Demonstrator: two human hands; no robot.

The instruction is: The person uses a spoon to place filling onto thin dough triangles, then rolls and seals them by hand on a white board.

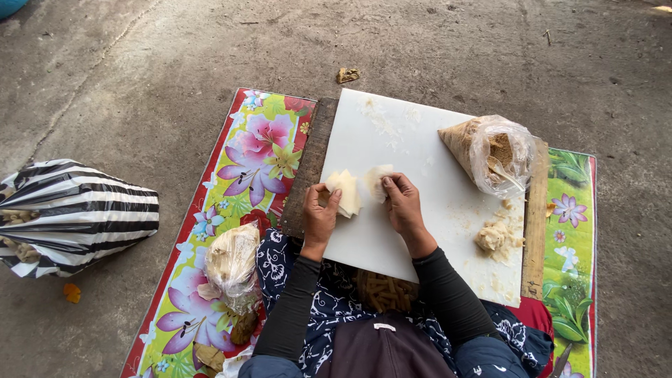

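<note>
On a white cutting board (392, 140) lying over a wooden board, my left hand (320, 213) pinches a small stack of thin pale wrapper squares (345, 190) at the board's left side. My right hand (401, 203) holds another pale wrapper (374, 180) right beside it, fingers curled over its edge. Both hands are close together, nearly touching. Dark long sleeves cover my forearms.
A clear plastic bag of brown filling (493, 152) lies at the board's right, with a pale crumbly lump (495, 236) below it. A clear bag of pale wrappers (233, 260) rests on the flowered mat (241, 168). A black-and-white striped bag (77, 213) sits on the concrete floor at left.
</note>
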